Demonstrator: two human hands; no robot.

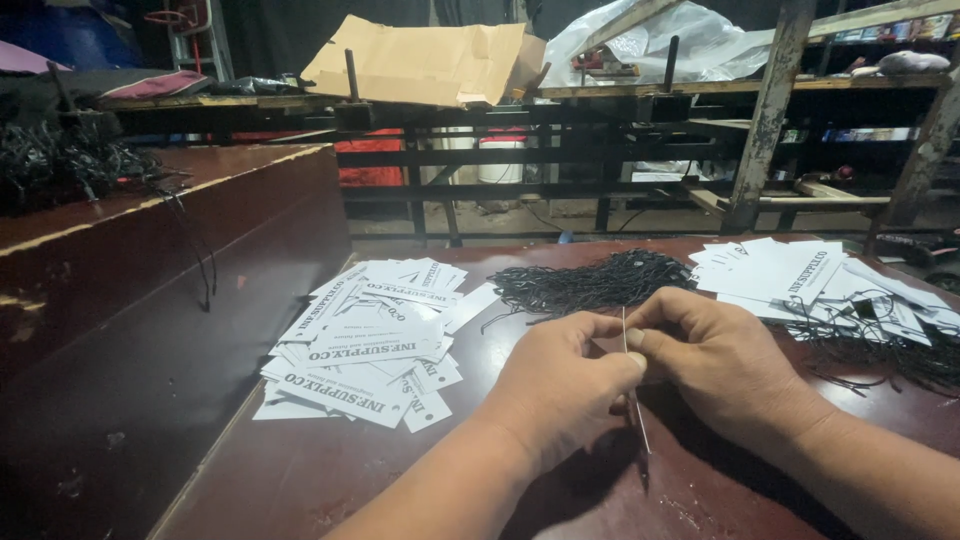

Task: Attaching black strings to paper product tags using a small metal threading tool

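1. A thin metal needle (633, 385) stands almost upright between the two hands, its upper end poking above the fingertips and its lower end running down toward the desk (330, 470). Held this way, the top end sits right where both thumbs can work at it.
2. The left hand (560, 385) has its fingers curled shut, thumb and forefinger pinched against the needle's upper part, seemingly to steady it.
3. The right hand (720, 355) is closed too, its fingertips meeting the left hand's at the needle; whether a string is also pinched there is too small to tell.
4. Just beyond the hands lies a heap of black strings (590, 282), near enough to pull one without reaching far.
5. To the left, a loose pile of white printed tags (365, 340) is fanned out flat; to the right, a second pile of tags (790, 272) lies tangled with black strings, apart from the first.
6. Behind the desk stand a dark metal rack (520, 150) and a sheet of cardboard (420, 60).
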